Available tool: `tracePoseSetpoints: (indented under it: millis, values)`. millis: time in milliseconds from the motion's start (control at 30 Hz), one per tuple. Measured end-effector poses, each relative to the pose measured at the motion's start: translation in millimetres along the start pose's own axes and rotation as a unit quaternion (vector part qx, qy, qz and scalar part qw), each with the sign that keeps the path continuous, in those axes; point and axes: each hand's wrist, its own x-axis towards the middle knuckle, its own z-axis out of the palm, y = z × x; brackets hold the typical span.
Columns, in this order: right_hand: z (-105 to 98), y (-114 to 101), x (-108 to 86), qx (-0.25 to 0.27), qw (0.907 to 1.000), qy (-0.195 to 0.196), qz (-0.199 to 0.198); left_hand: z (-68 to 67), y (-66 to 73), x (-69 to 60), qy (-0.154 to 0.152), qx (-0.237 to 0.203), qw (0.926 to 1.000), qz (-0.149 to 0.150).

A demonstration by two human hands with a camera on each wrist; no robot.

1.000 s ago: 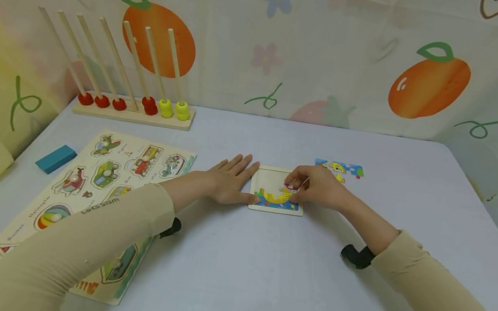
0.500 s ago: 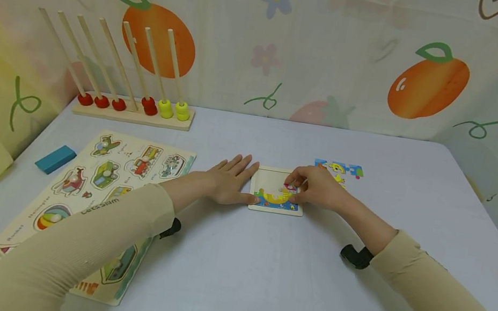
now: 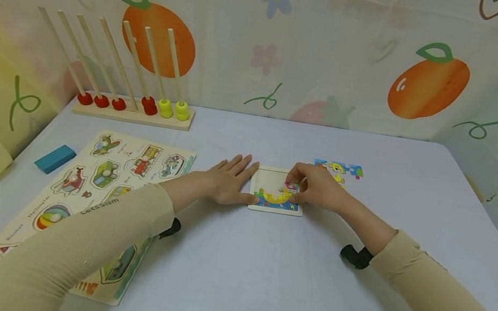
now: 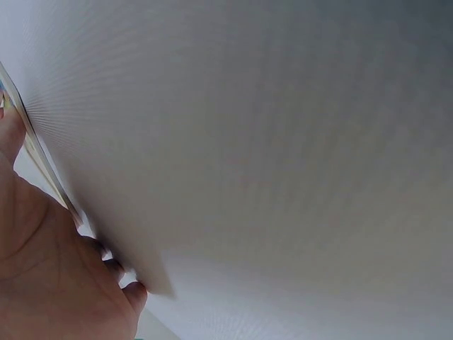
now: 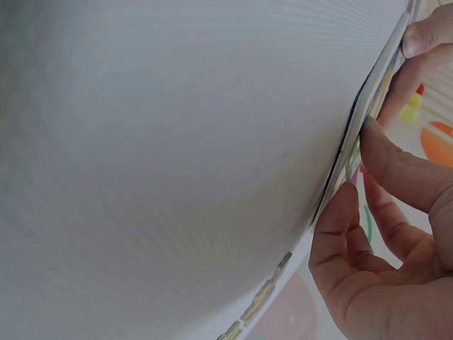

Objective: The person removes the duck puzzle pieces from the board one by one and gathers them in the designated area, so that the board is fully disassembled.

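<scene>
A small wooden jigsaw tray (image 3: 269,173) lies mid-table, its lower part filled with yellow and blue pieces. My left hand (image 3: 230,182) lies spread on the table at its left, the thumb resting on the tray's lower-left edge. Over the tray's right side, my right hand (image 3: 320,187) pinches a small jigsaw piece (image 3: 292,187) with pink on it, mostly covered by the fingers. In the right wrist view, the thumb and fingertips of this hand (image 5: 396,262) meet at the tray's edge (image 5: 352,134). The left wrist view catches the left palm (image 4: 56,262) beside the tray.
Several loose jigsaw pieces (image 3: 339,168) lie behind the right hand. At left are a large picture knob-puzzle board (image 3: 74,209), partly under the left forearm, and a blue block (image 3: 55,158). A wooden bead-peg rack (image 3: 133,115) stands at the back left.
The pinched piece has shifted and tilted slightly in the right fingers over the tray. Both arms and the left hand stay in place.
</scene>
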Motion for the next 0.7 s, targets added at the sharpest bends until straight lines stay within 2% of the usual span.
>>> tracePoseSetpoints:
  millis: [500, 700]
  values:
    - [-0.9, -4.2, -2.0, -0.003, 0.9999, 0.011, 0.003, -1.1, 1.1, -3.0, 0.001, -0.004, 1.0, 0.001]
    - [-1.3, -3.6, -2.1, 0.0, 0.9999, 0.005, -0.009, -1.0, 1.0, -2.0, 0.0, -0.004, 1.0, 0.0]
